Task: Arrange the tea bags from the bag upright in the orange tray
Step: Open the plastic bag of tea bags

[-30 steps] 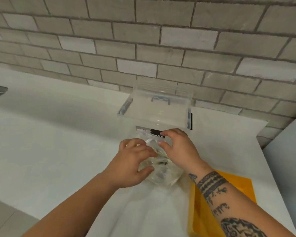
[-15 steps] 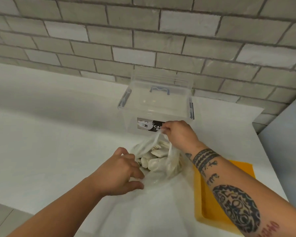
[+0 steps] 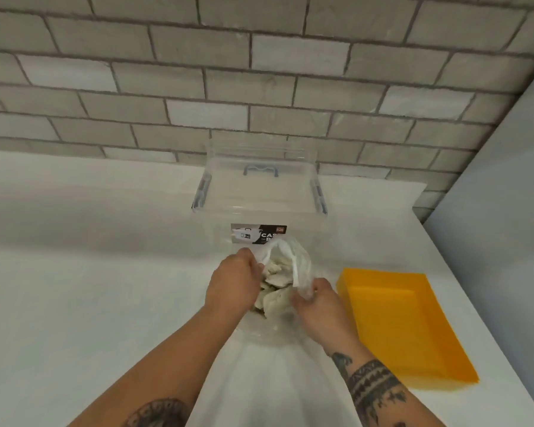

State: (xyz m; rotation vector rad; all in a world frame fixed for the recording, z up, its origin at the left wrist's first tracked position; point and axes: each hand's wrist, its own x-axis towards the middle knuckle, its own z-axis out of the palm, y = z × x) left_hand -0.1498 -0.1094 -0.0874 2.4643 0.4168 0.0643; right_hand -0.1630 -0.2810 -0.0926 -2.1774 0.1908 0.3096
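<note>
A clear plastic bag (image 3: 299,266) sits on the white counter in front of me, its mouth pulled apart. Several pale tea bags (image 3: 276,286) lie heaped inside it. My left hand (image 3: 233,286) grips the bag's left edge. My right hand (image 3: 319,300) pinches the bag's right edge, close to its handle loop. The orange tray (image 3: 404,328) lies flat to the right of the bag with nothing in it, a short way from my right hand.
A clear storage box (image 3: 259,192) with blue-grey latches and a black label stands just behind the bag, against the grey brick wall (image 3: 259,72). A pale panel (image 3: 512,211) closes the right side. White counter (image 3: 90,288) stretches to the left.
My right hand came down from holding the bag's top high to its right edge. My left hand moved up to the left edge. The bag's mouth is wider, and the tray shows fully.
</note>
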